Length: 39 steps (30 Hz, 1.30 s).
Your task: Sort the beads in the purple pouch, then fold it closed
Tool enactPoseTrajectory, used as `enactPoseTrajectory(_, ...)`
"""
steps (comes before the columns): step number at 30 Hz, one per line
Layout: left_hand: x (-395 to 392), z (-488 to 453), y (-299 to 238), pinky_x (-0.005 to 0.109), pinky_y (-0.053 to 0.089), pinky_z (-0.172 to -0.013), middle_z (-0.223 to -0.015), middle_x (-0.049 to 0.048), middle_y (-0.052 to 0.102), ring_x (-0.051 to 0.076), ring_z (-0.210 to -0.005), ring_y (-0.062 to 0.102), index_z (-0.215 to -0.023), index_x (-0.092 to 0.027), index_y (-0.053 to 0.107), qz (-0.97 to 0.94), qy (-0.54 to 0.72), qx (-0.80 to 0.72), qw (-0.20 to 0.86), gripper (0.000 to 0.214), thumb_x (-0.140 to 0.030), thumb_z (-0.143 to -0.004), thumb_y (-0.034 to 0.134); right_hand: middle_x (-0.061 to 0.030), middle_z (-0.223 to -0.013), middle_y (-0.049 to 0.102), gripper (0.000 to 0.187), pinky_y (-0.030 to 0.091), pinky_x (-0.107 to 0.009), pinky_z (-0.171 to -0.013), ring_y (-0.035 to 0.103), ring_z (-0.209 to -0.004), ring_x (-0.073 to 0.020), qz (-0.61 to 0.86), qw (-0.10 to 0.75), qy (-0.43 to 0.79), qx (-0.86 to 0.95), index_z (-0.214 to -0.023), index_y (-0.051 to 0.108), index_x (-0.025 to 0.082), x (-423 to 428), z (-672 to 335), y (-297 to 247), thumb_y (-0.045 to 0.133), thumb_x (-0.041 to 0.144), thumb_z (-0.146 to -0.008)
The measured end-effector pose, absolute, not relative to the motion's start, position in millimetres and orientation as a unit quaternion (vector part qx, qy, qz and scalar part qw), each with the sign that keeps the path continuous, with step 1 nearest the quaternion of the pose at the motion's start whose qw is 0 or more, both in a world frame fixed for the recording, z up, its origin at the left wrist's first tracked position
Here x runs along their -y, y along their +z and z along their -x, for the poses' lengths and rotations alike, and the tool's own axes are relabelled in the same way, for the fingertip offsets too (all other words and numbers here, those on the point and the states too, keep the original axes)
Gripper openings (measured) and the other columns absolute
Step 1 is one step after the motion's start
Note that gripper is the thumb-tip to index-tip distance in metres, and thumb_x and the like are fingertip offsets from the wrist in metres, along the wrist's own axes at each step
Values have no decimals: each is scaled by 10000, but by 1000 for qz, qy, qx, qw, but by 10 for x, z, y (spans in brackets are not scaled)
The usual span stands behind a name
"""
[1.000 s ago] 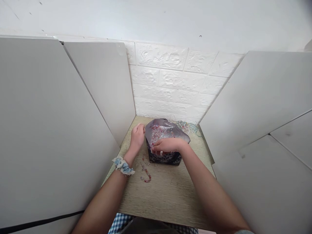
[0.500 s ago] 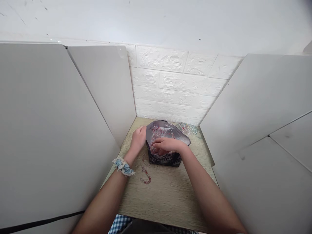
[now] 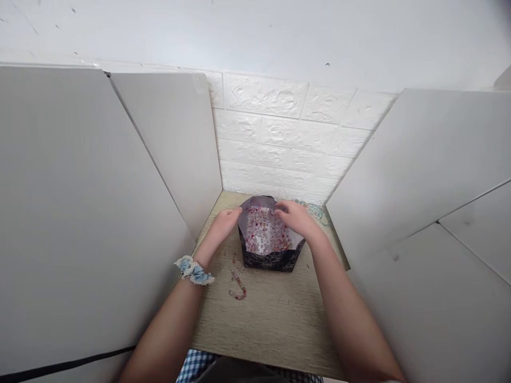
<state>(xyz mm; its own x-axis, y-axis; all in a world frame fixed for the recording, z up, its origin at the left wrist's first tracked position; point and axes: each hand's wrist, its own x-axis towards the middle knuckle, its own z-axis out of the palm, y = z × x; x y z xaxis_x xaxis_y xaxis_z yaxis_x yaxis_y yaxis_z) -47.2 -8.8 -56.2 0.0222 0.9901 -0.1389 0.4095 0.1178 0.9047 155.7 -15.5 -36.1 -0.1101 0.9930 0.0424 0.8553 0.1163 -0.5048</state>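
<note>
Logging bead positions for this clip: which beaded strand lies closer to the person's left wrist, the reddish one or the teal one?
The reddish strand, on the table before the dark box, beside the left wrist. The teal strand lies behind the right hand.

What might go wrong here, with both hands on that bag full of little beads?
The open bag of beads looks soft; the left hand and right hand spreading its mouth might tip it and spill beads. The beaded strand lying loose on the table might get brushed off.

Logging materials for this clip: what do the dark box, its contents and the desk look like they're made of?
Box: probably glossy card or thin plastic, dark with pale speckles. Beads: small pink and clear pieces, glass or plastic; too small to tell. Desk: pale wood-grain laminate, matte, with streaked grain lines.
</note>
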Motion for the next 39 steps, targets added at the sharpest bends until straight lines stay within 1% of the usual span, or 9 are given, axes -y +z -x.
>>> enactPoseTrajectory(4,98,582,-549,234,283,-524,-576,15,475,140,-575,401,-567,-149,485,-641,211,-627,389,478,-624,-601,445,-102,-1085,515,333,348,-267,-818,478,-997,-202,736,134,77,659,-1078,525,151,153,-1795,-348,428,287,-790)
enactPoseTrajectory(9,173,624,-546,245,264,-477,-586,24,496,129,-510,401,-540,-155,484,-708,27,-565,422,497,-652,-560,480,-111,-923,588,292,396,-271,-668,551,-845,-217,764,-20,141,629,-938,589,129,134,-1936,-376,466,325,-760)
enactPoseTrajectory(12,195,600,-556,247,238,-454,-587,10,475,115,-489,367,-540,-161,454,-733,-6,-543,409,432,-589,-585,492,-114,-895,597,252,406,-274,-660,558,-837,-226,763,-46,132,631,-908,603,130,135,-1920,-383,474,278,-750)
enactPoseTrajectory(16,189,586,-539,249,199,-440,-537,-10,381,97,-463,295,-532,-166,386,-723,19,-545,425,262,-396,-619,476,-126,-961,580,265,416,-287,-654,555,-864,-237,785,-45,108,609,-930,599,138,161,-1875,-353,414,166,-742)
enactPoseTrajectory(19,167,597,-521,254,162,-438,-486,-22,269,89,-448,223,-506,-174,289,-711,36,-551,435,229,-318,-628,419,-129,-964,579,283,414,-287,-618,557,-847,-244,790,-29,103,604,-923,597,143,175,-1857,-308,410,152,-711)
enactPoseTrajectory(26,129,510,-568,242,171,-461,-504,-26,253,91,-480,235,-523,-177,253,-681,200,-572,411,194,-279,-638,371,-130,-848,612,315,370,-227,-553,567,-757,-194,782,115,99,604,-853,616,116,116,-1751,-343,342,238,-758)
enactPoseTrajectory(31,185,371,-551,235,171,-465,-510,-33,232,83,-473,213,-529,-179,233,-652,258,-555,447,243,-323,-670,370,-123,-810,623,332,380,-213,-587,579,-739,-180,769,165,123,605,-782,619,127,76,-1648,-432,313,254,-780)
enactPoseTrajectory(34,205,343,-549,232,164,-469,-521,-34,211,77,-481,196,-536,-177,217,-662,260,-538,453,276,-344,-671,389,-125,-727,623,352,401,-222,-601,588,-644,-171,763,142,167,608,-800,609,103,93,-1635,-418,307,284,-799)
enactPoseTrajectory(39,202,361,-588,230,164,-478,-529,-29,238,82,-500,221,-538,-169,265,-680,244,-524,451,284,-383,-667,401,-133,-604,607,313,442,-252,-526,564,-461,-168,736,11,315,599,-804,586,42,187,-1664,-323,341,233,-768)
